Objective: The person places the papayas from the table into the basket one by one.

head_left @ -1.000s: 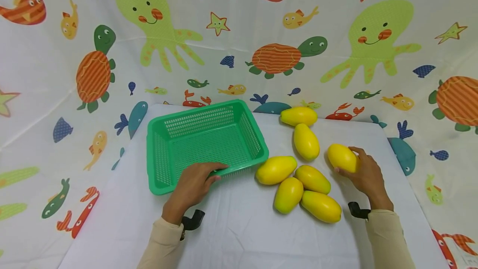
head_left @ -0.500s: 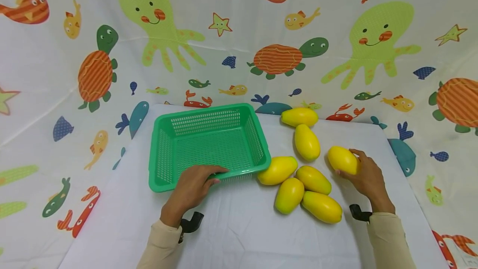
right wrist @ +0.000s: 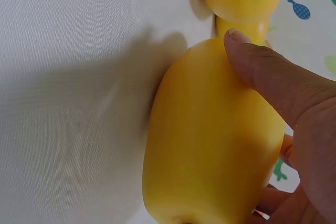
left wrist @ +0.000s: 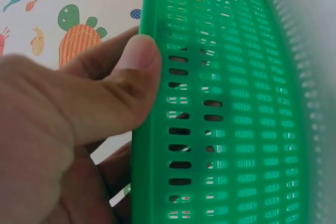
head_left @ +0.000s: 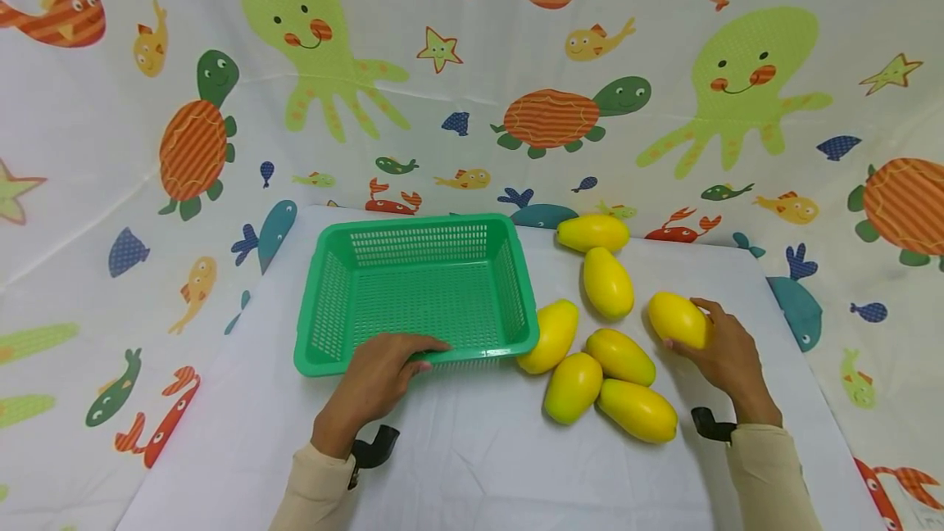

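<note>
A green perforated plastic basket (head_left: pixel 420 224) stands on the white-covered table with nothing in it. My left hand (head_left: pixel 379 375) pinches its front rim, with the thumb on the outside in the left wrist view. At the right, my right hand (head_left: pixel 726 347) holds a smooth yellow fruit (head_left: pixel 677 319), shaped like a mango or small papaya. The right wrist view shows my thumb (right wrist: pixel 262 69) along one side of this fruit (right wrist: pixel 210 135) and fingers partly hidden behind it. Another yellow fruit (head_left: pixel 555 338) lies against the basket's front right corner, partly covered by it.
More of the same fruit lie between basket and right hand: a cluster with one fruit (head_left: pixel 637 410) in front, and two behind, the rear one (head_left: pixel 592 233) near the back edge. A white cloth (head_left: pixel 442 80) printed with sea animals hangs behind the table.
The basket has turned clockwise, its back right corner shifting right, and the fruit at its front right corner has swivelled. My right hand stays on its fruit, almost still.
</note>
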A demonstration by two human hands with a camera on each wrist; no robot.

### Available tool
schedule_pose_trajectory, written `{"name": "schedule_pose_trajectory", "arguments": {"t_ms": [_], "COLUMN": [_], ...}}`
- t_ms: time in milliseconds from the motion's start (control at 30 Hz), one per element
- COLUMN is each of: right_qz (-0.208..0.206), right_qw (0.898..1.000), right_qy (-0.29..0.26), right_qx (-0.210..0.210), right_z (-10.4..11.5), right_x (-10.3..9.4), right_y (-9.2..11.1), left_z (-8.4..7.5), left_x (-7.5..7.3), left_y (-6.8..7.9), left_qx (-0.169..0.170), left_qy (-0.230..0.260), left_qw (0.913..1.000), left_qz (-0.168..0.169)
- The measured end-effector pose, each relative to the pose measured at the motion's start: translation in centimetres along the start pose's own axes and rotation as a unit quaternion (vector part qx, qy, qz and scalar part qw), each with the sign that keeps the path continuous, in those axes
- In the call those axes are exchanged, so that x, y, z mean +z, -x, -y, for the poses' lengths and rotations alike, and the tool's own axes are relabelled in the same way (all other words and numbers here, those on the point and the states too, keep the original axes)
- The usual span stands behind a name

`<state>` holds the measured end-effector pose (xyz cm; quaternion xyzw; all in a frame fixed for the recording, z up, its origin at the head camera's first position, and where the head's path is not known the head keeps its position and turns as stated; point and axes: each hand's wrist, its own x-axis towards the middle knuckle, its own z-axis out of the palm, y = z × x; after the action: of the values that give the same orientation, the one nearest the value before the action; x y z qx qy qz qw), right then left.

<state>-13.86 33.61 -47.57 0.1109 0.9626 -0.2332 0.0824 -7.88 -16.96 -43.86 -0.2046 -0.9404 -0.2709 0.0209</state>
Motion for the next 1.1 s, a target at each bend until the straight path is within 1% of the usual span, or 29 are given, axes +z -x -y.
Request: {"name": "schedule_pose_trajectory", "arguments": {"t_ms": [167,367,633,933,1100], "right_qz": [0.000,0.003,0.007,0.011,0.007], "right_qw": [1.000,1.000,1.000,1.000,1.000], "right_qy": [-0.001,-0.004,-0.005,-0.010,-0.010], "right_qx": [0.000,0.000,0.006,0.010,0.006], "right_z": [0.0,0.0,0.1,0.3,0.2], "right_x": [0.0,-0.2,-0.1,-0.2,-0.2], "right_y": [0.1,0.2,0.3,0.5,0.5], "left_z": [-0.1,-0.2,-0.3,-0.4,-0.3], "left_x": [-0.1,-0.3,-0.5,-0.6,-0.6], "left_y": [0.3,0.7,1.2,1.7,1.9], "left_qx": [0.001,0.007,-0.005,-0.002,-0.008], "left_qy": [0.003,-0.001,-0.001,0.007,0.016], "left_qw": [1.0000,0.9999,0.9997,0.9997,0.9992], "left_qz": [0.008,0.011,0.022,0.021,0.036]}}
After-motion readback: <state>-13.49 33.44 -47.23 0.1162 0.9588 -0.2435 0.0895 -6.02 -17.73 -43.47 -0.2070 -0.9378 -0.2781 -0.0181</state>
